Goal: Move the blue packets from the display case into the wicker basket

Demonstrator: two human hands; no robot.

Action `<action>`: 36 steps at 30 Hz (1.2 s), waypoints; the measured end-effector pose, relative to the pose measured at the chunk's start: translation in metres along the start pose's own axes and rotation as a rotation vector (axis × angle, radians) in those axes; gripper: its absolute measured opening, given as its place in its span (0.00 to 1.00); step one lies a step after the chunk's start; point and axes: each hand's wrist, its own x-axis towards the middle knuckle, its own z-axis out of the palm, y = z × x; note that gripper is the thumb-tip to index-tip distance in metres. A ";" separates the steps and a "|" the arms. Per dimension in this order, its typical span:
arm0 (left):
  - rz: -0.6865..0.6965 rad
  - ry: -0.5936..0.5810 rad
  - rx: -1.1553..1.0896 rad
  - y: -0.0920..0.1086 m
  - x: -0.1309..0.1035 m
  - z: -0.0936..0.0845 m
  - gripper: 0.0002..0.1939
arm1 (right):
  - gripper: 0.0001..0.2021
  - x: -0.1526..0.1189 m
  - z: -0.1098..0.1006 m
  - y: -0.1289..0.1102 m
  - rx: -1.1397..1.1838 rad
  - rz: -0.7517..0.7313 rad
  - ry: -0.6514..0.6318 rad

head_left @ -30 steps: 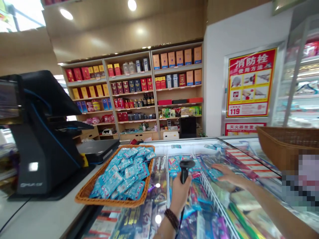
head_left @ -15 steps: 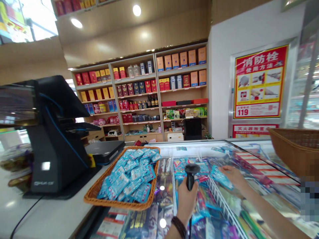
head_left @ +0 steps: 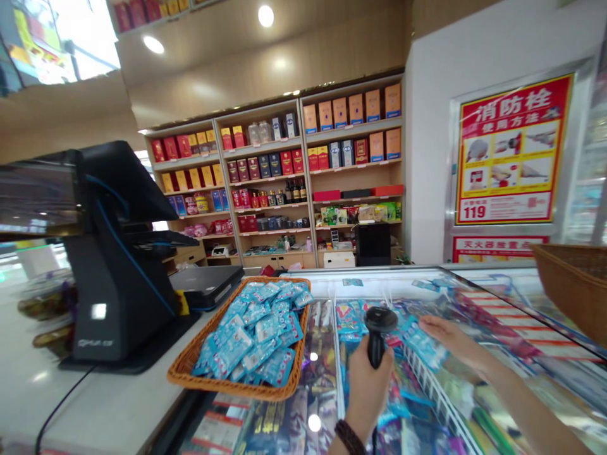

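Note:
My left hand (head_left: 368,379) is wrapped round the handle of a black handheld barcode scanner (head_left: 380,319), its head pointing forward over the glass-topped freezer (head_left: 320,284). Just to the right, my right hand (head_left: 446,332) grips a blue snack packet (head_left: 424,342) by its right side, fingers closed at the edge. The packet's left end lies close beside the scanner head in view; I cannot tell whether they touch. An orange wicker basket (head_left: 227,385) to the left holds a heap of similar blue packets (head_left: 258,335).
A black point-of-sale terminal (head_left: 123,297) stands on the white counter (head_left: 137,404) at the left, near a flat black box (head_left: 206,284). A brown wicker basket (head_left: 576,284) is at the right. Stocked shelves (head_left: 265,170) line the back wall.
The view has turned slightly left, so everything sits farther right. The scanner and the packet appear a little closer together. Both hands keep their holds.

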 end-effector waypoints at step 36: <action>-0.058 -0.194 0.112 -0.001 -0.009 -0.003 0.21 | 0.38 -0.017 0.031 0.038 0.333 0.100 0.266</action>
